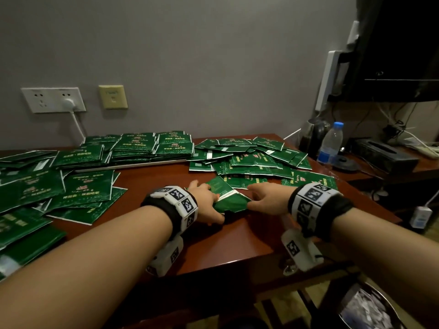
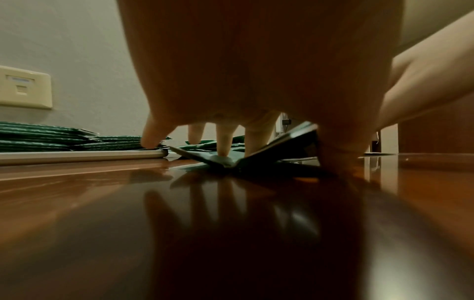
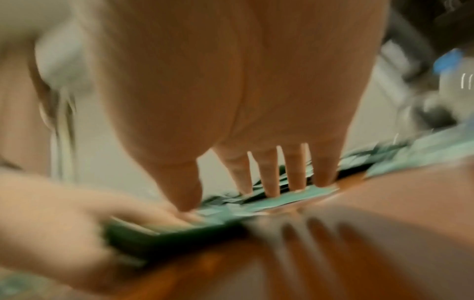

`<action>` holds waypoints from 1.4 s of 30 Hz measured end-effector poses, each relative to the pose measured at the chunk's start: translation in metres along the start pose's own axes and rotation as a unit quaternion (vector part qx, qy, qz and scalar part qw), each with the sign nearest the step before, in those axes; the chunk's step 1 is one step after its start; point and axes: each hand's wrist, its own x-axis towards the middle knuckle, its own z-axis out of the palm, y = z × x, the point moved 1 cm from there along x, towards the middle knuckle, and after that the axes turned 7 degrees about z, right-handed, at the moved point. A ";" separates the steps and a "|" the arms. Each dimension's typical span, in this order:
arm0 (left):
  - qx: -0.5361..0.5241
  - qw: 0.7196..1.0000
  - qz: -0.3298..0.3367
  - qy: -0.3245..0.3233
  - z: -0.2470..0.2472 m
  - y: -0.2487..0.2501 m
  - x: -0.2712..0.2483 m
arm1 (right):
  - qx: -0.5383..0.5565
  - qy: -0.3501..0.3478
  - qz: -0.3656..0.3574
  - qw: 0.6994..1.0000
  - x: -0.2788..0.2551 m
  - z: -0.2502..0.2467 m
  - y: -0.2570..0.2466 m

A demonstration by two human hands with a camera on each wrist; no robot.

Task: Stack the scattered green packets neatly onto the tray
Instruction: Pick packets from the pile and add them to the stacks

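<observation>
Centrally on the table [image 1: 154,181], gripped bent green packets [image 1: 234,203] in left hand [image 1: 204,203]; pressed straight-fingered right hand [image 1: 268,198] against them.

dim room | right wrist view motion-blurred | table [image 2: 77,203] glossy reflections

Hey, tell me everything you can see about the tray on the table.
The tray is a thin, flat, pale slab, maybe plastic or metal. It lies level on the far left part of the brown table. Only its front edge shows, with a rounded corner in the left wrist view. Rows of green packets stacked on it cover the rest. The left hand and right hand are apart from it.
</observation>
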 end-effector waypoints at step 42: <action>-0.092 0.991 -0.093 -0.011 -0.009 -0.079 -0.053 | -0.141 -0.017 -0.088 0.986 0.032 -0.003 -0.044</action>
